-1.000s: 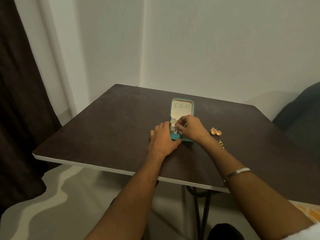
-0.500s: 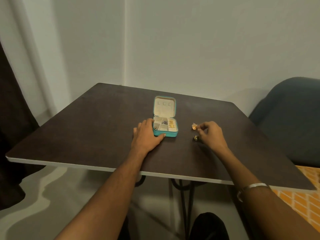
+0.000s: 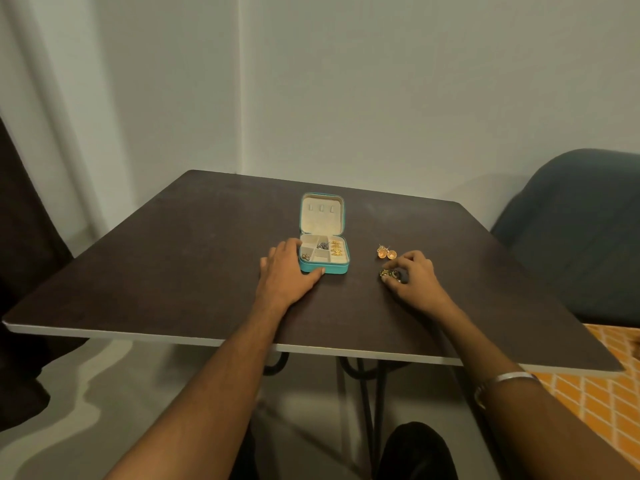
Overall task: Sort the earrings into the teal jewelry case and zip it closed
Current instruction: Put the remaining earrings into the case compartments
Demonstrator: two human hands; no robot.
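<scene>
So the small teal zip-around jewelry case (image 3: 323,268) is sat open near the middle of the dark brown table (image 3: 173,265), lid laid back away from the person, cream lining showing. The left hand (image 3: 289,277) is laid flat and spread against the case's left front corner, thumb along the front wall; nothing is gripped, the case is just being steadied.

What the next move hinges on: the loose earrings are all off to the right of the case, well apart from it, so the right hand (image 3: 414,280) is clearly the nearer one. It's curled over the dark gold cluster earrings (image 3: 388,273), fingertips (image 3: 398,278) pinched in around them. Whether they're actually lifted or only touched can't be told. Just beyond that hand, the pair of round orange-gold stud earrings (image 3: 387,253) is lying on the table, untouched.

Inside the case, the tray is split into small compartments:
- right column: gold earrings (image 3: 335,247) stacked along it
- back middle: dark grey earrings (image 3: 322,244)
- front left: something small and brownish, too tiny to name
- front middle and back left look empty

Probably a short carry leftward into a free compartment is called for. Zip not yet touched, so sorting is only partly done.
</scene>
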